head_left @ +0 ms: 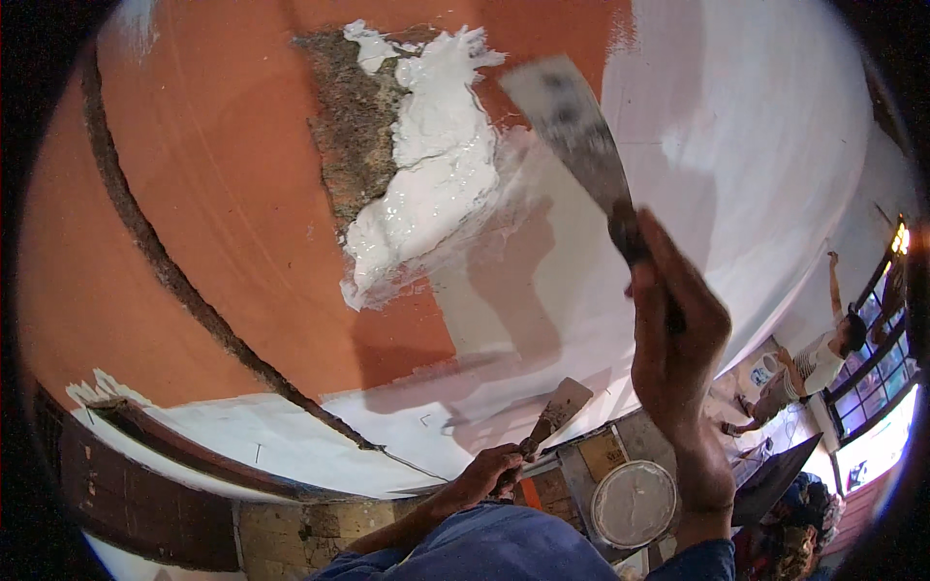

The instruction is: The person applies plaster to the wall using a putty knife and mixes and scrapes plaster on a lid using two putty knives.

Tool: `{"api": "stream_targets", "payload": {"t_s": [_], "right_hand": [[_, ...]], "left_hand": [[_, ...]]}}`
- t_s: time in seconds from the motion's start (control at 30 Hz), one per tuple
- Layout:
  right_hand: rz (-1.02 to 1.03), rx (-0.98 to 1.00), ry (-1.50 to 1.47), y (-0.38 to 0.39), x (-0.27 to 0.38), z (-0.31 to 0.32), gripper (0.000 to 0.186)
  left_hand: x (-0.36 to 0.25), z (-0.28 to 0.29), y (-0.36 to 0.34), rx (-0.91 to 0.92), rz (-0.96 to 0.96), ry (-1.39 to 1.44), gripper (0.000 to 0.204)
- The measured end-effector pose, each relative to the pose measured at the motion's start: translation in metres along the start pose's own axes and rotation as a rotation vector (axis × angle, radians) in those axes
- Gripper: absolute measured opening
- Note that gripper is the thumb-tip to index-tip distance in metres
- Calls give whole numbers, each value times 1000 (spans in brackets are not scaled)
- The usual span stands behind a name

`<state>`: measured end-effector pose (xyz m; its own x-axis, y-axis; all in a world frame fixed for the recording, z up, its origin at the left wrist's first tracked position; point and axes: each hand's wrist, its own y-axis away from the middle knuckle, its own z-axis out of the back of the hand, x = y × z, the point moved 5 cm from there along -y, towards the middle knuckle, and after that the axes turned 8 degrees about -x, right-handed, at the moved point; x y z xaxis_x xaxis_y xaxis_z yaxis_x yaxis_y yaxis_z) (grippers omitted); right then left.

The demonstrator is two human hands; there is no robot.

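Note:
My right hand (pixel 678 320) is raised before the wall, closed on the dark handle of a wide putty knife (pixel 573 126). Its smeared metal blade points up and left, beside a patch of wet white filler (pixel 436 165). The filler covers the right part of a rough hole (pixel 358 126) where bare brown masonry shows. Low down near my body, my left hand (pixel 489 470) is wrapped round the handle of a second, smaller putty knife (pixel 559 412), its dirty blade tilted up to the right.
Orange and white paint covers the wall (pixel 242 213), cut by a long groove (pixel 184 290). A round tub of whitish material (pixel 634 504) stands below my right forearm. At the far right another person (pixel 819 363) reaches up near a barred window (pixel 877 358).

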<state>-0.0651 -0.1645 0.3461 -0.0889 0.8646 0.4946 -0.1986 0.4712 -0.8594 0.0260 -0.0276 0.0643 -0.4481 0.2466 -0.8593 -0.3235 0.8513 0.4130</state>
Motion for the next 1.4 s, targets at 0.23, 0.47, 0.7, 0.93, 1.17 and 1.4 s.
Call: {"api": "stream_targets", "payload": {"t_s": [0.23,0.47,0.7,0.93,1.17,1.4], "right_hand": [[173,-117,-71,-9,7,-24,34],[-157,130,92,60,-1,-17,41],[-12,-35,21,24,2,-14,35],[-185,94,48,64,9,-17,37],[-147,-80,21,35,3,0,31],[-266,87,31,81,-5,-9,32]], "left_hand": [[1,-2,-1,37,1,35,29],[8,9,-6,40,-11,-71,31],[9,2,-7,126,-38,-64,30],[14,6,-8,96,9,-70,24],[12,2,-9,116,1,-69,25],[16,8,-9,91,17,-67,30]]}}
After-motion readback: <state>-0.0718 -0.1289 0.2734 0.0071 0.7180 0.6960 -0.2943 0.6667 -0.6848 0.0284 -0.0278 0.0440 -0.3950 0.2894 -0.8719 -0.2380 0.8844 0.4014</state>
